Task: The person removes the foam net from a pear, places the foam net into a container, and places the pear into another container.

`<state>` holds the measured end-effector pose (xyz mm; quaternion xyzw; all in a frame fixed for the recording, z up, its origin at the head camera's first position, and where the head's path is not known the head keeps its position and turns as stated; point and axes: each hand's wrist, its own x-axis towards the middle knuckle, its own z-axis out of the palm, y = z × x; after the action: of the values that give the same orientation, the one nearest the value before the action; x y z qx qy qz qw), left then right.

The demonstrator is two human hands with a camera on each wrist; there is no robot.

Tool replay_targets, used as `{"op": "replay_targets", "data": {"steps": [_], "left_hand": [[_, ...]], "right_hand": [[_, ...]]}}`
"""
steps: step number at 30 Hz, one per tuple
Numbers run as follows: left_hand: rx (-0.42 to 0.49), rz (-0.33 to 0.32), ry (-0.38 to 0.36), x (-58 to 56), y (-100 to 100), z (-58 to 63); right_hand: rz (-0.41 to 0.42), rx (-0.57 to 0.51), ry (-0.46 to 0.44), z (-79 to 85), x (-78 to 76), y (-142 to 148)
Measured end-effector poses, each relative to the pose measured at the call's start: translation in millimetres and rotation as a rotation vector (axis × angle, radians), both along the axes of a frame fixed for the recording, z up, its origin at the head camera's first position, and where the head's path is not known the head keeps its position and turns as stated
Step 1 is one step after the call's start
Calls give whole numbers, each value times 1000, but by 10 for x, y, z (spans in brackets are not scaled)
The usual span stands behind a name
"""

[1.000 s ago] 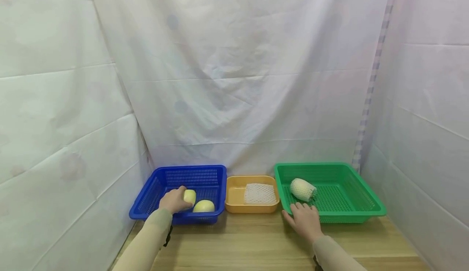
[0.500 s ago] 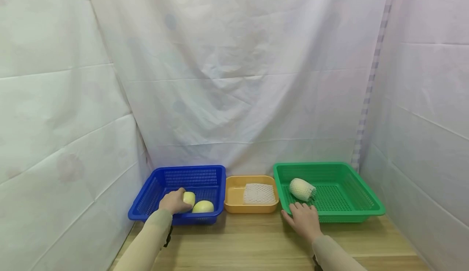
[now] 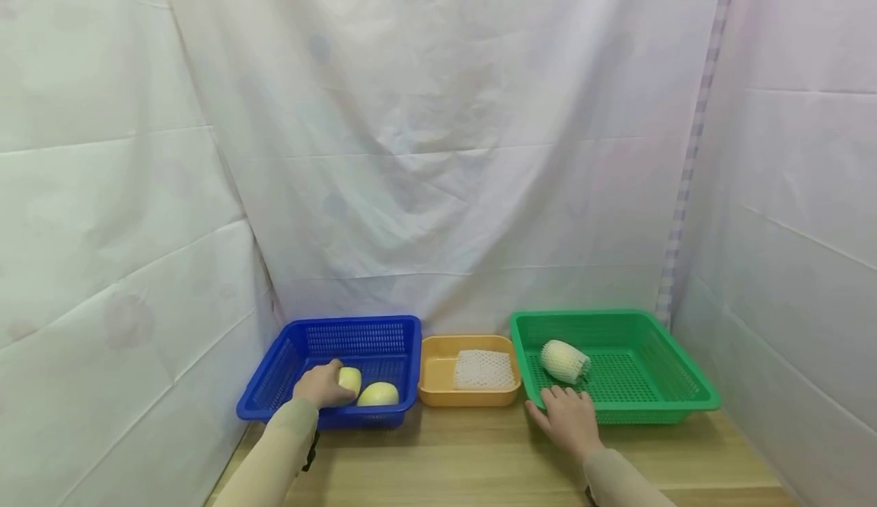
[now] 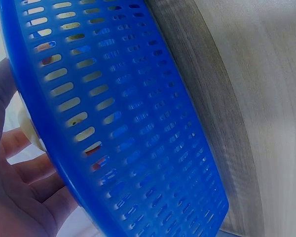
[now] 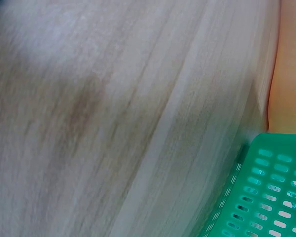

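Observation:
In the head view my left hand reaches over the near rim of a blue basket. It grips a smooth pale yellow fruit, thumb and fingers on its sides. A second pale yellow fruit lies to its right. The left wrist view shows the curled fingers behind the basket wall, with the fruit mostly hidden. My right hand rests on the near rim of a green basket, holding no fruit. Just beyond its fingertips lies a fruit in a white foam net.
Between the baskets stands a shallow orange tray, with white foam netting lying flat in it. All three containers stand on a wooden table. White cloth hangs behind and on both sides.
Everything sits slightly lower in the head view, as the camera tilts a little. The left hand still grips the fruit in the blue basket; the right hand stays at the green rim.

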<state>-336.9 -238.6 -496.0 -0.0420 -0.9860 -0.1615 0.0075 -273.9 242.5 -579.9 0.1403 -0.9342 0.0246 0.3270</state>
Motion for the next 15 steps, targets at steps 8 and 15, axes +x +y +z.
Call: {"op": "replay_targets", "data": {"steps": [8, 15], "left_hand": [[3, 10, -8, -23, -24, -86], [10, 10, -6, -26, -17, -83]], "right_hand": [[4, 6, 10, -25, 9, 12], [7, 4, 26, -4, 1, 6]]}}
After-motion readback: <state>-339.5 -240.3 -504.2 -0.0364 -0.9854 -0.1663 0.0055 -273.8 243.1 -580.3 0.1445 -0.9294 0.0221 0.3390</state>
